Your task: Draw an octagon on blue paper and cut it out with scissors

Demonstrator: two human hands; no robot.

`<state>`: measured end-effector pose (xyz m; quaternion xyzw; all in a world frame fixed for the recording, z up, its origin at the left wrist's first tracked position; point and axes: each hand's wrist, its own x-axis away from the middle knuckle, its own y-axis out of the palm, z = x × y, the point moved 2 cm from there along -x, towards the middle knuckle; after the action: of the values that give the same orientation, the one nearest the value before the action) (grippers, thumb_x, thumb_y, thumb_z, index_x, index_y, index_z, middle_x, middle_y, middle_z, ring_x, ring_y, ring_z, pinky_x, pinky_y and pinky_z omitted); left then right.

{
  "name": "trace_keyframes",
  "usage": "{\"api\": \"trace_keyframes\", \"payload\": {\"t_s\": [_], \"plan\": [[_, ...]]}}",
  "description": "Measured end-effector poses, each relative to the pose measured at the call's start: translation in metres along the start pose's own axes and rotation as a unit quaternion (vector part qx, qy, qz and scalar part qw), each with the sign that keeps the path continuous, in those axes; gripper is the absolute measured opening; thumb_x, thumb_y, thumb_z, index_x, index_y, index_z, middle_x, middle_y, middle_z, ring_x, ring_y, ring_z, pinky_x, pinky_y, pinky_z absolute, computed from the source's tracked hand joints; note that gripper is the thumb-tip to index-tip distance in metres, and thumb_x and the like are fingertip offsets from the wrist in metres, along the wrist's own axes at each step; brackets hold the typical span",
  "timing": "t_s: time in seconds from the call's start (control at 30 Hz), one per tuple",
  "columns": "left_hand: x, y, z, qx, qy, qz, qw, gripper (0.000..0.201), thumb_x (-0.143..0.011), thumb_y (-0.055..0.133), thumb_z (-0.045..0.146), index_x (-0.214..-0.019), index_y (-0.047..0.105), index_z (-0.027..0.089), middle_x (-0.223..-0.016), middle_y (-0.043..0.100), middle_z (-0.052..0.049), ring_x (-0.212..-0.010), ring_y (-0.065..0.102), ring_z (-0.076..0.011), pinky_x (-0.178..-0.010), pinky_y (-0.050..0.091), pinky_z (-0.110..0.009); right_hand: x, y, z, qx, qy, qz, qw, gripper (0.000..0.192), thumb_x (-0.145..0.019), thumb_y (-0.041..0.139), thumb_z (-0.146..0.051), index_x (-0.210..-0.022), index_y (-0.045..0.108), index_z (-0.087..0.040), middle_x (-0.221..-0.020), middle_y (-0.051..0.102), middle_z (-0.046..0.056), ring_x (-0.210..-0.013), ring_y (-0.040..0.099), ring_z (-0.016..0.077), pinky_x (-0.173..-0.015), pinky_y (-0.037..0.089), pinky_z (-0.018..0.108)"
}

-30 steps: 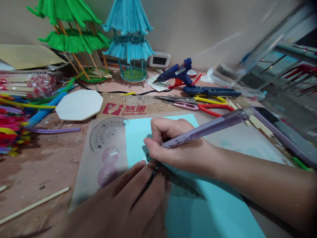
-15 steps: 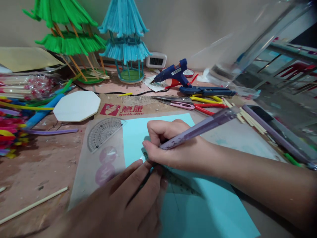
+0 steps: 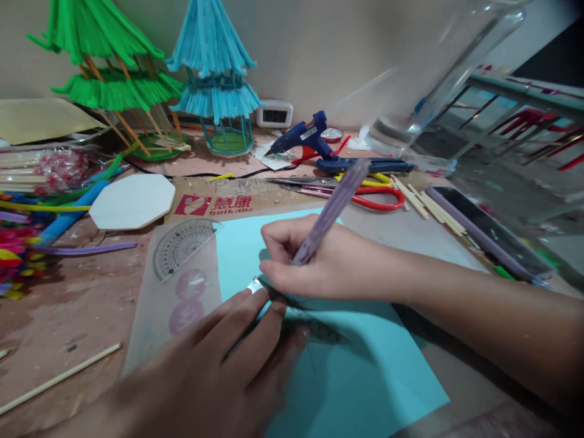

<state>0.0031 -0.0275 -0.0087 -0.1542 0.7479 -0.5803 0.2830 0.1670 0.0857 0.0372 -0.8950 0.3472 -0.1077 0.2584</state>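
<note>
My right hand [image 3: 319,261] grips a long purple pen [image 3: 329,210], its tip down on a light blue sheet of paper [image 3: 365,371]. The pen stands steeply, its top pointing up and to the right. My left hand [image 3: 214,377] lies flat with spread fingers on a clear triangle ruler [image 3: 314,328] and presses it onto the blue paper, just below the pen tip. The pen's tip is hidden by my fingers.
A clear protractor [image 3: 180,246] lies left of the paper, a white octagon board [image 3: 132,201] beyond it. Behind are a blue glue gun [image 3: 303,137], scissors [image 3: 365,194], green [image 3: 104,79] and blue [image 3: 212,79] straw pagodas, a small clock [image 3: 274,114]. Coloured straws [image 3: 22,237] sit left, a stick [image 3: 59,378] near the front.
The pen has swung from lying low toward the right to standing steeply. My right hand shifted slightly left along the ruler's edge; the view drifted so everything slid leftward.
</note>
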Motion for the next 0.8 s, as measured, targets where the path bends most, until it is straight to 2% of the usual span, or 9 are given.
{"api": "trace_keyframes", "payload": {"t_s": [0.07,0.13,0.2,0.27,0.37,0.5,0.67,0.8], "plan": [[-0.001,-0.001,0.001,0.007,0.014,-0.009,1.0,0.041,-0.106,0.034,0.037,-0.141,0.052,0.023,-0.132,0.063,-0.002,-0.125,0.051,-0.026,-0.112,0.024,-0.042,0.001,-0.01,-0.01,0.004,-0.026,0.038,0.999,0.023,-0.085,0.062,-0.022,-0.068,0.048,-0.019,-0.062,0.046,-0.007,-0.06,0.044,0.0085,-0.056,0.029,0.023],[-0.004,-0.001,0.001,0.002,0.059,-0.007,0.998,0.041,-0.106,0.03,0.03,-0.131,0.061,0.023,-0.131,0.063,0.0,-0.126,0.051,-0.0267,-0.113,0.024,-0.045,0.004,-0.019,-0.022,0.007,-0.041,0.063,0.997,0.022,-0.089,0.063,-0.029,-0.072,0.053,-0.019,-0.066,0.05,-0.006,-0.061,0.046,0.0086,-0.056,0.029,0.023],[-0.007,-0.001,0.0,-0.01,0.107,0.014,0.994,0.045,-0.104,0.027,0.024,-0.115,0.07,0.024,-0.127,0.064,0.002,-0.124,0.051,-0.0268,-0.113,0.024,-0.047,0.008,-0.025,-0.028,0.003,-0.036,0.064,0.997,0.025,-0.09,0.064,-0.033,-0.072,0.054,-0.019,-0.065,0.049,-0.005,-0.06,0.046,0.0084,-0.056,0.029,0.023],[-0.009,-0.001,-0.002,-0.024,0.123,0.034,0.992,0.047,-0.104,0.026,0.022,-0.106,0.073,0.023,-0.12,0.066,0.001,-0.121,0.052,-0.0274,-0.113,0.023,-0.048,0.013,-0.023,-0.025,-0.007,-0.029,0.058,0.998,0.025,-0.089,0.066,-0.033,-0.072,0.053,-0.019,-0.063,0.048,-0.006,-0.057,0.044,0.008,-0.054,0.028,0.023],[-0.009,-0.001,-0.003,-0.033,0.09,0.037,0.995,0.045,-0.103,0.026,0.023,-0.113,0.07,0.019,-0.118,0.066,-0.004,-0.123,0.05,-0.0277,-0.117,0.016,-0.047,0.02,-0.012,-0.007,-0.034,-0.015,0.062,0.997,0.029,-0.084,0.071,-0.03,-0.071,0.048,-0.02,-0.062,0.045,-0.008,-0.055,0.04,0.0075,-0.05,0.027,0.022],[-0.005,-0.003,0.002,-0.024,0.045,0.036,0.998,0.042,-0.104,0.028,0.023,-0.123,0.065,0.019,-0.125,0.064,-0.002,-0.126,0.046,-0.0234,-0.123,0.006,-0.041,0.022,0.005,0.013,-0.049,0.006,0.091,0.995,0.034,-0.085,0.067,-0.03,-0.066,0.041,-0.02,-0.06,0.038,-0.009,-0.054,0.034,0.0074,-0.05,0.026,0.022],[-0.003,-0.004,0.007,-0.013,0.037,-0.004,0.999,0.04,-0.105,0.035,0.033,-0.131,0.061,0.019,-0.128,0.064,-0.002,-0.128,0.046,-0.0265,-0.122,0.01,-0.045,0.02,0.01,0.011,-0.035,0.0,0.091,0.995,0.033,-0.084,0.062,-0.025,-0.063,0.038,-0.021,-0.057,0.036,-0.009,-0.054,0.034,0.0073,-0.051,0.025,0.023],[-0.004,-0.003,0.006,0.003,0.045,0.001,0.999,0.039,-0.105,0.033,0.031,-0.121,0.067,0.021,-0.127,0.065,-0.002,-0.13,0.045,-0.0274,-0.121,0.011,-0.045,0.02,0.009,0.009,-0.032,0.001,0.088,0.996,0.033,-0.085,0.062,-0.023,-0.063,0.038,-0.02,-0.057,0.036,-0.009,-0.054,0.034,0.0068,-0.051,0.025,0.023]]}}
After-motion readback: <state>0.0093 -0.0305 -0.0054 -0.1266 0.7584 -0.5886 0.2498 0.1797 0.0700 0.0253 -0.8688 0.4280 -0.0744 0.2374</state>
